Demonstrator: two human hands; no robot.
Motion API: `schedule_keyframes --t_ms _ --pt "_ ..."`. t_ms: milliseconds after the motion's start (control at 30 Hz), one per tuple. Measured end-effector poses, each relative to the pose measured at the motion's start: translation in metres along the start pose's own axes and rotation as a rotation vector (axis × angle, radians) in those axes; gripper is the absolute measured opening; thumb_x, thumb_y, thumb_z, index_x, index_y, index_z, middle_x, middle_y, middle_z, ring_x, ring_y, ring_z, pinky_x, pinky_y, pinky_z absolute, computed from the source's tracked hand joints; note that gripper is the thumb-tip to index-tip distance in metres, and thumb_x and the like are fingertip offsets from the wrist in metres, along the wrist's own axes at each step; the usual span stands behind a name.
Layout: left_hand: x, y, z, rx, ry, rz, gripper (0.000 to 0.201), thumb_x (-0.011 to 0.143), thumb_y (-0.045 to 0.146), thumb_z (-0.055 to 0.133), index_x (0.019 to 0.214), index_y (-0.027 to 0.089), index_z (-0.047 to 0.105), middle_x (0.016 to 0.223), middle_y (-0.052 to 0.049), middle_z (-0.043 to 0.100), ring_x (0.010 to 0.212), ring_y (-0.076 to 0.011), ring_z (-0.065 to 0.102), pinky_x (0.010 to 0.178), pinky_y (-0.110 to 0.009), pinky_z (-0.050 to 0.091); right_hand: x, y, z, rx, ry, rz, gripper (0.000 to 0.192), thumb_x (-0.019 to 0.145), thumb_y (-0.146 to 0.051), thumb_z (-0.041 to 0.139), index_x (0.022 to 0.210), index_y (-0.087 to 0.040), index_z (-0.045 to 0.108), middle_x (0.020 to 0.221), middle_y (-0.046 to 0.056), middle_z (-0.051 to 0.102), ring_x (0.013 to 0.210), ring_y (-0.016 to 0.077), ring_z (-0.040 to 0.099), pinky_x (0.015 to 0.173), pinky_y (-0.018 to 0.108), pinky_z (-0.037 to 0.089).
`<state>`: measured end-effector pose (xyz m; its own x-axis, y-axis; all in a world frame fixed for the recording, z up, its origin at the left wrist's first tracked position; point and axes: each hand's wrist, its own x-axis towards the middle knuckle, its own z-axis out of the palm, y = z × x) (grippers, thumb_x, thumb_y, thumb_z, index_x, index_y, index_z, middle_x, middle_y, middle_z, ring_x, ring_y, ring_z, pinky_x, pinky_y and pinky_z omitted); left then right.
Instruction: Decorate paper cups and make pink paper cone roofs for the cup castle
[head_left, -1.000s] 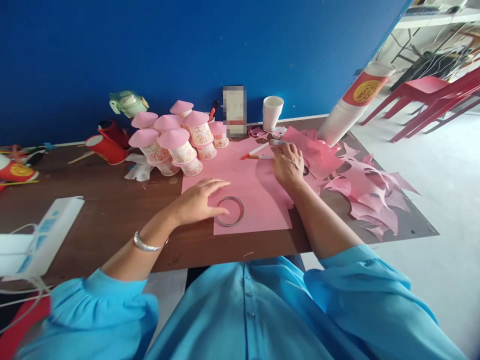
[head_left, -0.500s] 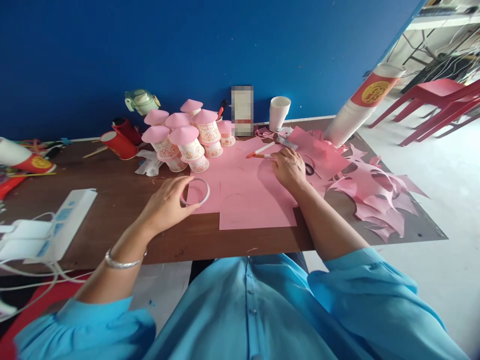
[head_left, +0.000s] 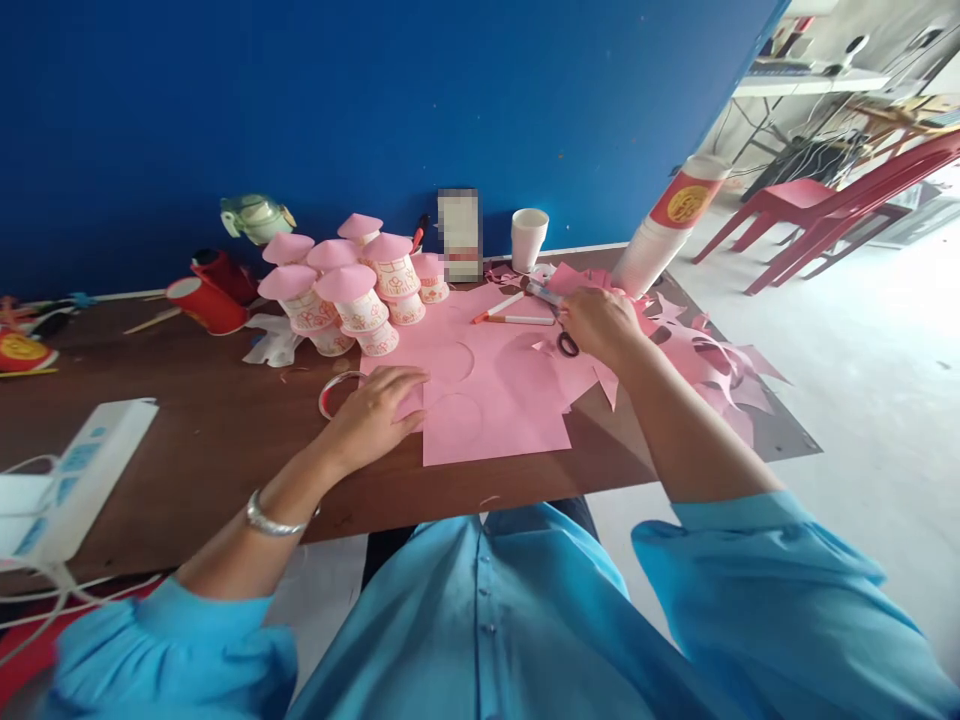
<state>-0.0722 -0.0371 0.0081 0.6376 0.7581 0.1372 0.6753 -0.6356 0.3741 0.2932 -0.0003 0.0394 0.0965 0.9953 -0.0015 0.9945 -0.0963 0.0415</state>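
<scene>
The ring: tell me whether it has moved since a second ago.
Yes. The ring went left, off the pink paper onto the bare table, beside the left hand.

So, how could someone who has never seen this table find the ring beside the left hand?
Start at the big pink paper sheet on the brown wooden table. At its left edge rests the left hand; the thin round ring lies flat on bare wood under those fingertips. It alone is an open hoop, unlike the pink-roofed paper cups behind.

The single head camera looks forward and down from above the person's chest, close over the brown table (head_left: 225, 440), with the blue wall (head_left: 375, 100) just beyond the fingers (head_left: 409, 378) of both hands.
</scene>
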Motion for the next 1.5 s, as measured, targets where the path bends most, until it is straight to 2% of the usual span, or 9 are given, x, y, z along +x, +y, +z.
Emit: schedule_keyframes --t_ms 233,367,500,700,833,967,1133,1300,1500 --pt "0.045 0.000 0.004 0.079 -0.246 -0.082 0.066 0.081 0.039 0.074 0.141 0.013 0.059 0.145 -0.020 0.063 0.137 -0.0383 0.056 0.116 -0.051 0.045 -0.016 0.020 0.017 -0.093 -0.123 0.017 0.035 0.098 -0.020 0.050 0.120 -0.012 0.077 0.128 0.019 0.074 0.117 0.0322 0.068 0.094 0.038 0.052" --pt "0.059 -0.005 0.000 0.057 -0.321 -0.143 0.043 0.074 0.041 0.077 0.109 0.018 0.070 0.116 -0.014 0.071 0.111 -0.0346 0.065 0.095 -0.043 0.052 -0.016 0.015 0.020 -0.104 -0.136 0.020 0.041 0.102 -0.029 0.049 0.131 -0.010 0.071 0.137 0.022 0.070 0.126 0.0337 0.066 0.098 0.039 0.052" --pt "0.062 -0.006 -0.005 -0.125 -0.252 -0.214 0.023 0.069 0.037 0.079 0.077 0.021 0.066 0.087 -0.005 0.067 0.084 -0.0248 0.062 0.077 -0.035 0.046 -0.012 0.010 0.016 -0.129 -0.176 0.030 0.043 0.101 -0.031 0.051 0.133 -0.009 0.069 0.130 0.025 0.072 0.120 0.0370 0.070 0.096 0.042 0.054" --pt "0.048 0.005 -0.006 -0.845 -0.002 -0.369 0.031 0.070 0.042 0.085 0.080 0.019 0.067 0.078 0.002 0.063 0.079 -0.0164 0.056 0.077 -0.029 0.044 -0.016 0.019 0.012 -0.180 -0.209 0.045 0.042 0.098 -0.020 0.050 0.131 -0.005 0.070 0.126 0.029 0.074 0.119 0.0391 0.072 0.095 0.046 0.055" --pt "0.036 0.017 0.009 -1.333 0.124 -0.601 0.048 0.053 0.036 0.098 0.085 0.017 0.068 0.081 0.002 0.065 0.079 -0.0144 0.060 0.078 -0.028 0.048 -0.021 0.034 0.008 -0.191 -0.232 0.047 0.040 0.097 -0.020 0.051 0.129 -0.010 0.074 0.127 0.025 0.076 0.118 0.0389 0.072 0.093 0.047 0.057" --pt "0.024 0.028 0.025 -1.401 0.047 -0.669 0.050 0.060 0.040 0.098 0.095 0.018 0.070 0.090 0.001 0.071 0.083 -0.0159 0.065 0.077 -0.028 0.052 -0.028 0.042 0.001 -0.189 -0.240 0.056 0.044 0.096 -0.023 0.054 0.136 -0.020 0.072 0.130 0.018 0.077 0.117 0.0386 0.072 0.091 0.048 0.057" --pt "0.018 0.034 0.035 -1.154 -0.106 -0.509 0.041 0.069 0.043 0.094 0.093 0.016 0.076 0.087 -0.005 0.076 0.076 -0.0191 0.067 0.070 -0.029 0.052 -0.046 0.047 -0.012 -0.164 -0.202 0.060 0.046 0.099 -0.031 0.054 0.142 -0.025 0.067 0.128 0.015 0.078 0.114 0.0389 0.073 0.088 0.047 0.056" --pt "0.021 0.046 0.027 -1.290 -0.071 -0.571 0.033 0.065 0.043 0.094 0.077 0.017 0.077 0.071 -0.004 0.075 0.067 -0.0194 0.067 0.063 -0.028 0.051 -0.075 0.052 -0.004 0.195 0.052 0.148 0.044 0.094 -0.031 0.062 0.137 -0.026 0.071 0.109 0.011 0.082 0.099 0.0353 0.075 0.083 0.045 0.056" --pt "0.022 0.067 0.002 -1.666 0.045 -0.648 0.020 0.062 0.027 0.087 0.077 0.016 0.079 0.073 -0.005 0.077 0.067 -0.0181 0.070 0.064 -0.027 0.056 -0.112 0.038 0.026 1.306 0.292 0.163 0.055 0.078 -0.044 0.081 0.129 -0.025 0.072 0.094 0.004 0.079 0.085 0.0259 0.078 0.075 0.040 0.062"
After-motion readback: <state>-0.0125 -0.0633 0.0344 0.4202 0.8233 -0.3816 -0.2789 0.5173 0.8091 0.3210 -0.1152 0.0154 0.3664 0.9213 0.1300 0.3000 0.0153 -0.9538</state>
